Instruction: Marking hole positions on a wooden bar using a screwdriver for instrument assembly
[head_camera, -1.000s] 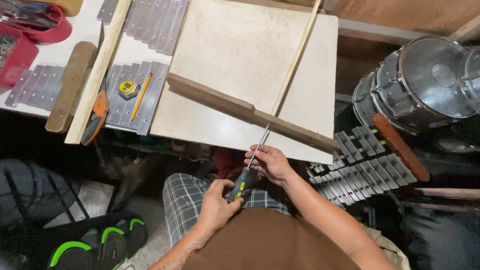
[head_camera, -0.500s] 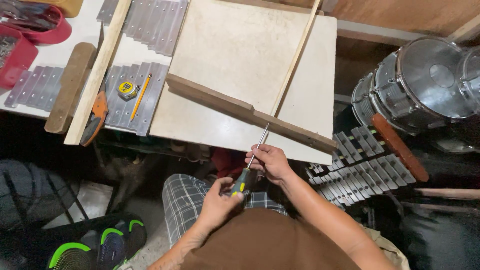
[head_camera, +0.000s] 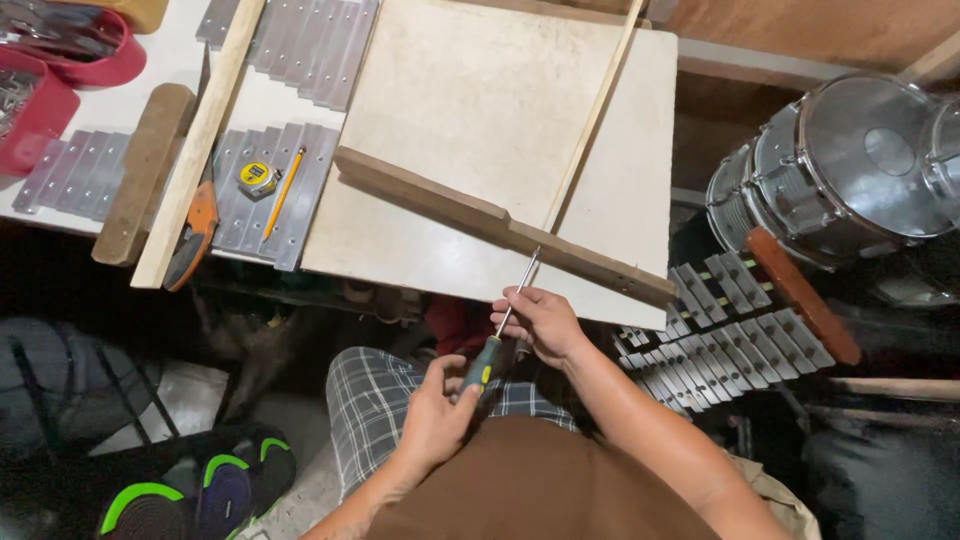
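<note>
Screwdriver (head_camera: 497, 338) runs lower-left to upper-right, tip at wooden bar (head_camera: 500, 222); left hand (head_camera: 435, 415) grips handle, right hand (head_camera: 535, 322) pinches shaft.

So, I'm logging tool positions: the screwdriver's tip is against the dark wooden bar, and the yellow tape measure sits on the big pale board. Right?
Not quite. The head view shows the yellow tape measure on the grey metal bars, left of the big pale board. The screwdriver does meet the dark wooden bar.

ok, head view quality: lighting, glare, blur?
Head view: the pale board is evenly lit, while below the bench edge it falls to deep shadow; glare shows on the chrome drum; wide-lens bend curves the wooden strip; the left hand, right hand and screwdriver are dim but sharp, with no evident motion blur.
</note>
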